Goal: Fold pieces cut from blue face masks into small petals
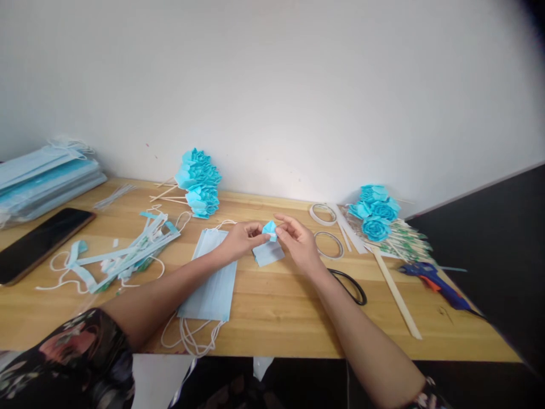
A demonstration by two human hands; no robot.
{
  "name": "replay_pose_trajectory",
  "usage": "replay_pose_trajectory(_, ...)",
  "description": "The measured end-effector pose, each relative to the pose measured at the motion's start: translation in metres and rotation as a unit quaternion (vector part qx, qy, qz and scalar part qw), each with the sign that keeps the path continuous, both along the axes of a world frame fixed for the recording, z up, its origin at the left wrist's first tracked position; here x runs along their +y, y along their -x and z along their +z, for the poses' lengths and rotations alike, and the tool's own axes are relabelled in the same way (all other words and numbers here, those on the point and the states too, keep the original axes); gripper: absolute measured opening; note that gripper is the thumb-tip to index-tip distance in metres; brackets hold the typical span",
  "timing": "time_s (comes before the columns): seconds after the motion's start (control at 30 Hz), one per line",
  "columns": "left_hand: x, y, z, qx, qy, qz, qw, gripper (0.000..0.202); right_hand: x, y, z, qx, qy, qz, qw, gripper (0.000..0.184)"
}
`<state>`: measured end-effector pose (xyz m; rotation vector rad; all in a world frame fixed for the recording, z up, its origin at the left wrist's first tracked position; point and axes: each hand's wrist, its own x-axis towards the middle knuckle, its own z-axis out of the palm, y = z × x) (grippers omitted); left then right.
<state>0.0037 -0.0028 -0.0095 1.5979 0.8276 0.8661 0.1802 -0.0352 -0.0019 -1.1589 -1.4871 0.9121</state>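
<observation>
My left hand (242, 240) and my right hand (297, 237) meet above the middle of the table, pinching a small folded piece of light-blue mask fabric (269, 229) between them. Its top comes to a point. Just below, small cut squares of the same pale-blue fabric (269, 254) lie on the wood. A blue face mask (213, 284), or a small stack of them, is partly covered by my left forearm, its white ear loops trailing at both ends. Black-handled scissors (351, 286) rest beside my right forearm, mostly hidden by it.
Blue fabric flowers on sticks (200, 184) lie at the back left, more flowers (377, 213) at the back right. Around stand a mask stack (46, 176), a phone (45, 241), cut strips (131, 255), tape rolls (322, 215), a wooden strip (395, 292) and a glue gun (438, 284).
</observation>
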Motion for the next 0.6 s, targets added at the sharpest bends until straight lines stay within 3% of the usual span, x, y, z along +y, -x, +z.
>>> replay_pose_trajectory(0.23, -0.0012, -0.0002, -0.0003, 0.034, -0.033, -0.034, 0.998, 0.032, -0.0021, 0.0027, 0.0019, -0.017, 0.012, 0.046, 0.999, 0.047)
replay_pose_trajectory(0.5, -0.0023, -0.0009, -0.0021, 0.052, -0.074, -0.048, 0.995, 0.03, -0.0035, 0.0046, -0.0001, -0.008, 0.005, 0.01, 1.0, 0.041)
replay_pose_trajectory(0.6, -0.0029, 0.0009, 0.0012, 0.062, -0.083, -0.023, 0.994, 0.03, -0.0018, 0.0022, 0.0044, -0.009, 0.0, 0.003, 1.0, 0.039)
